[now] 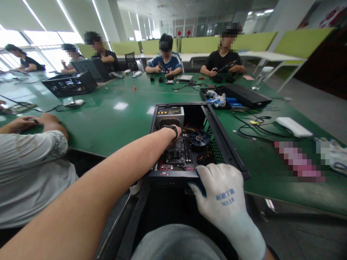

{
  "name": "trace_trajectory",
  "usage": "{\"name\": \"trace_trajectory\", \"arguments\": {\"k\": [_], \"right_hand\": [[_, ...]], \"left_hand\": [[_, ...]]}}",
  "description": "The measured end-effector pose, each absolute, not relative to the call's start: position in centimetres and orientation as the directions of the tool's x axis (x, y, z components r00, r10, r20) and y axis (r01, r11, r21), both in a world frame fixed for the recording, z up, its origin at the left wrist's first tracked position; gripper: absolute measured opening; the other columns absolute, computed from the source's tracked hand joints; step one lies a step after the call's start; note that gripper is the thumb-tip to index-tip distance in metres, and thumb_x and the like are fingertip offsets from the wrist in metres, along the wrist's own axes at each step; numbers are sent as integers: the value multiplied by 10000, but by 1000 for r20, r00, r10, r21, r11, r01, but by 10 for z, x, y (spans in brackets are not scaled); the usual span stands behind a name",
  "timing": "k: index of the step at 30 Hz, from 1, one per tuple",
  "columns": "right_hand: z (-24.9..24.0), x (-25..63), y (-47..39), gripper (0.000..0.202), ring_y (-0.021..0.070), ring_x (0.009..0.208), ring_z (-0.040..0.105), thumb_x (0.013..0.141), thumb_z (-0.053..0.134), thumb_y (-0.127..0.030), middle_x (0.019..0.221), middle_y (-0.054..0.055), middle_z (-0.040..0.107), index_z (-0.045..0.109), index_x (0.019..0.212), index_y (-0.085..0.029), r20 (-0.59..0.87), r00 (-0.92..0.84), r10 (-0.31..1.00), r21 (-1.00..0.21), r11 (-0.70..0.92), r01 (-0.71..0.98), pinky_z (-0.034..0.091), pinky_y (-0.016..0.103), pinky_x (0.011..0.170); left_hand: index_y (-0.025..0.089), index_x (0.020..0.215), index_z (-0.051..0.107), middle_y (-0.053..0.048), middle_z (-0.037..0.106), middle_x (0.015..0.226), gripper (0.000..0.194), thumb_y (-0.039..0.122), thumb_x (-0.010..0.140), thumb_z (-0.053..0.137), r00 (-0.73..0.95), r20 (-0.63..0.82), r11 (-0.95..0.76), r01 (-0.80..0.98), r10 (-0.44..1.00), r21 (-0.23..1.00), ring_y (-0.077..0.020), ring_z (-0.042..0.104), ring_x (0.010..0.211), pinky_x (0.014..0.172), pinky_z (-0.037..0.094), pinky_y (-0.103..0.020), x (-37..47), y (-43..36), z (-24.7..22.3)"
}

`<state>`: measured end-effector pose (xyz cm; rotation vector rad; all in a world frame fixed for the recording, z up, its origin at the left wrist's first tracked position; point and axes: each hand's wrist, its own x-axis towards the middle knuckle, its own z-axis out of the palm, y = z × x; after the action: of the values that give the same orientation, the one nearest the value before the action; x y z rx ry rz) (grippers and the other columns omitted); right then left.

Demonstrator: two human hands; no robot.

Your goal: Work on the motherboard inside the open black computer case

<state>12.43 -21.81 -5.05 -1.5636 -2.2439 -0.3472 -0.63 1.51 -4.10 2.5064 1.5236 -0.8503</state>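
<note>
An open computer case lies on its side at the near table edge. My right hand, in a white work glove, is closed over the case's near rim, fingers inside and thumb outside. My bare left hand, with a black band at the wrist, reaches down inside the case beside the power supply. Its fingers are hidden, so what they touch cannot be made out. Below it sits the motherboard. A round black cooling fan is to the right of the hand, with coloured wires around it.
On the green table, black cables, a white box-shaped item and a glove lie to the right. A dark tray stands behind the case. A co-worker's arm rests at left; several people sit across.
</note>
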Motion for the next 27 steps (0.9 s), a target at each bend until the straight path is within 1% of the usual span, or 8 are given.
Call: {"name": "trace_trajectory", "arguments": {"k": [5, 10, 14, 19, 22, 24, 27], "right_hand": [[-50, 124, -218, 216, 238, 784, 452, 822, 634, -393, 799, 49, 551, 597, 933, -212, 429, -304, 851, -22, 347, 938, 242, 387, 741], [-50, 124, -217, 220, 239, 780, 451, 817, 640, -394, 799, 48, 556, 598, 938, -215, 437, -301, 848, -21, 344, 939, 242, 389, 737], [-50, 124, -216, 211, 241, 766, 449, 810, 642, -399, 784, 47, 552, 589, 908, -219, 441, -303, 845, -15, 344, 939, 237, 391, 723], [-50, 124, -216, 223, 246, 771, 454, 804, 645, -398, 793, 50, 555, 594, 927, -219, 434, -308, 847, -10, 346, 938, 241, 394, 726], [-50, 124, -217, 212, 246, 771, 453, 797, 652, -388, 787, 50, 552, 593, 913, -220, 442, -306, 843, -11, 346, 938, 241, 392, 721], [-51, 125, -217, 216, 249, 776, 454, 797, 652, -391, 792, 50, 553, 593, 918, -222, 445, -306, 842, -15, 349, 937, 243, 394, 724], [-52, 125, -217, 231, 251, 783, 454, 799, 650, -400, 802, 51, 554, 592, 935, -223, 443, -307, 842, -17, 351, 936, 244, 397, 729]], "left_hand": [[114, 1121, 760, -144, 744, 1107, 676, 292, 486, 910, 339, -509, -500, 838, 791, -219, -312, 681, 1037, 986, 501, -327, -6, 13, -38], [76, 1082, 768, -178, 747, 1079, 653, 282, 479, 912, 349, -484, -473, 867, 802, -159, -345, 679, 1045, 994, 501, -361, -7, 14, -40], [108, 1157, 745, -151, 738, 1135, 720, 299, 482, 906, 363, -493, -509, 838, 791, -198, -322, 665, 1089, 997, 494, -329, -7, 14, -40], [93, 1128, 757, -170, 740, 1112, 699, 328, 487, 908, 357, -500, -502, 844, 789, -189, -341, 674, 1063, 979, 508, -357, -7, 14, -41], [72, 1104, 763, -188, 742, 1094, 675, 312, 490, 909, 357, -487, -494, 849, 797, -187, -352, 683, 1037, 963, 520, -379, -8, 16, -43], [53, 1096, 760, -202, 739, 1095, 667, 291, 491, 907, 366, -486, -506, 840, 794, -194, -350, 687, 1028, 945, 530, -371, -8, 17, -44], [58, 1121, 750, -201, 732, 1119, 689, 294, 492, 906, 377, -488, -528, 821, 787, -217, -341, 686, 1034, 935, 534, -360, -8, 19, -46]]}}
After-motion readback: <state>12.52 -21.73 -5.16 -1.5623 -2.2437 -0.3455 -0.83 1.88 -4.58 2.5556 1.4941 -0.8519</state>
